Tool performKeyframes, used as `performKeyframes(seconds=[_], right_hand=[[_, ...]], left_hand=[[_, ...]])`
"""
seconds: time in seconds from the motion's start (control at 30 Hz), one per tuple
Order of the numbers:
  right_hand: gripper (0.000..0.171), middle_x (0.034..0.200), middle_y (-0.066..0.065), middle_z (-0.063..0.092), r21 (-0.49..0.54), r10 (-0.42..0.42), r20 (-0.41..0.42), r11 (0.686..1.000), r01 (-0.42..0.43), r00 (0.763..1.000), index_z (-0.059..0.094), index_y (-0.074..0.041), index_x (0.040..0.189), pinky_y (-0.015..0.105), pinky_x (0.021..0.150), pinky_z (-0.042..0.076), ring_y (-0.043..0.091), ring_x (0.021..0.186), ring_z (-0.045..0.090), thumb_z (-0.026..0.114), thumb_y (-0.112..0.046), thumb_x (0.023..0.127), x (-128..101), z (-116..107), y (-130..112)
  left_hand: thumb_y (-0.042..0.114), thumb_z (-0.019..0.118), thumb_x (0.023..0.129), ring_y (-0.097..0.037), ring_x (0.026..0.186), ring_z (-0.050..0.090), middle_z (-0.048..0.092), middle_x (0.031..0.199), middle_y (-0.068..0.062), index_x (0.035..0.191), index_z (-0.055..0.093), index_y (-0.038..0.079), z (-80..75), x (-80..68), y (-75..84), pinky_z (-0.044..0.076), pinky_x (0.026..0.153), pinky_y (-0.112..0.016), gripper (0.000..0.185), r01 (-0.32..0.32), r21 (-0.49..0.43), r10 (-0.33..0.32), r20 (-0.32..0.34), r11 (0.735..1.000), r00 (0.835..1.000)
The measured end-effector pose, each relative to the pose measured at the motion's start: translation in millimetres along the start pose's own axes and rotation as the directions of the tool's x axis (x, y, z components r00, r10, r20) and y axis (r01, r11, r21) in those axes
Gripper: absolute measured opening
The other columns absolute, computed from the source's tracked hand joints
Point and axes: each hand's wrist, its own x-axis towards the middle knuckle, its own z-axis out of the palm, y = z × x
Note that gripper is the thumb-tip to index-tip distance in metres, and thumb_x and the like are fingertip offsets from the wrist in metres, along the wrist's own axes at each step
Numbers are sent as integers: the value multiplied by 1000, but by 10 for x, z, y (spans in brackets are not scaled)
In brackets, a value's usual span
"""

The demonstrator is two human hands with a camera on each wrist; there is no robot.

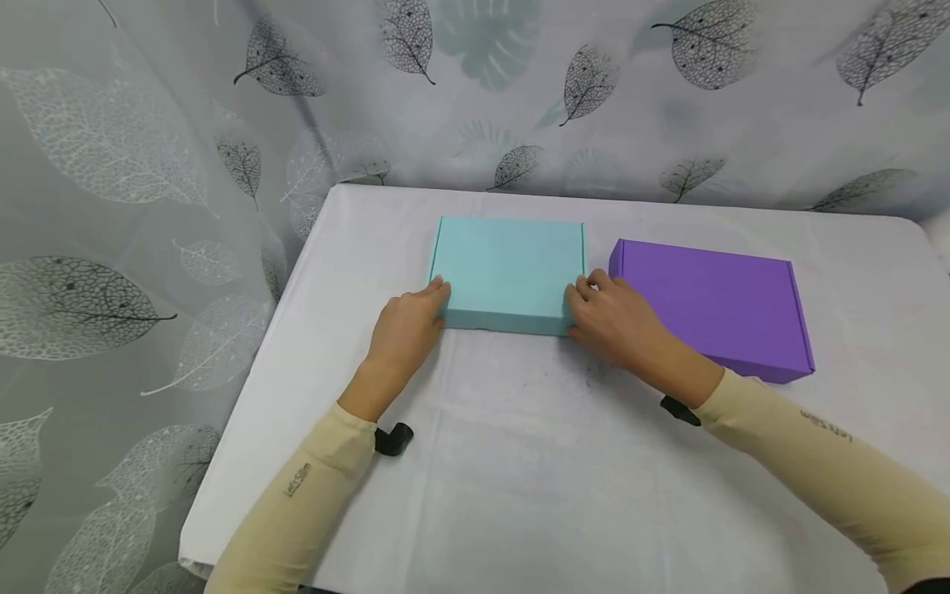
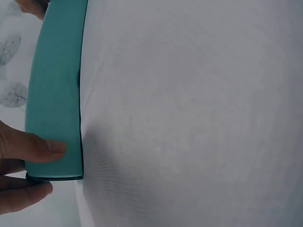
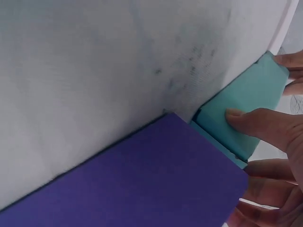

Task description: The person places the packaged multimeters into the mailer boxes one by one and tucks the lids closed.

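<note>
A closed teal box (image 1: 512, 264) lies flat on the white-covered table, held at both ends. My left hand (image 1: 406, 326) grips its front left corner; in the left wrist view the thumb (image 2: 35, 147) presses the front side while the fingers (image 2: 23, 198) reach round the end. At the front right corner, my right hand (image 1: 614, 320) holds the box, its thumb (image 3: 265, 125) on the front side and its fingers curled at the right end. Just right of that hand sits a closed purple box (image 1: 716, 305), partly covered by the right wrist.
The white tablecloth (image 1: 519, 462) has small dark marks near the right hand. A leaf-patterned curtain (image 1: 460, 107) hangs behind the table and along its left side. Black wrist mounts (image 1: 393, 440) stick out below the beige sleeves (image 1: 312, 487).
</note>
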Motion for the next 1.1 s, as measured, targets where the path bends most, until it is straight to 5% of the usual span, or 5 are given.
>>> performKeyframes(seconds=[0.33,0.53,0.8,1.1], right_hand=[[49,111,31,71,-60,-27,-38,998,24,999,68,17,114,50,75,56,43,97,63,88,-11,80,-37,43,9],[45,109,31,71,-72,-38,-63,997,33,997,69,17,112,49,73,57,43,94,63,86,-9,79,-32,78,-15],[26,102,32,71,-179,-98,-106,981,78,990,70,19,105,47,68,59,43,87,66,74,0,88,14,144,-109],[38,105,31,72,-139,-37,-85,990,25,996,71,18,110,50,73,58,43,93,66,82,-8,84,-67,145,-157]], left_hand=[[-9,71,90,-42,63,71,72,119,-19,114,75,-4,27,49,-13,53,44,-44,25,-131,174,151,-107,976,983],[-6,73,92,-36,59,71,71,120,-20,116,73,-7,23,42,-18,54,43,-38,25,-169,253,193,-70,952,979],[21,89,86,-34,64,73,69,124,-24,119,70,-11,6,-21,-24,60,54,-38,50,-196,335,202,18,922,979],[26,89,86,-30,60,72,71,121,-21,119,72,-10,57,-41,-15,57,50,-35,51,-230,379,242,17,896,970]])
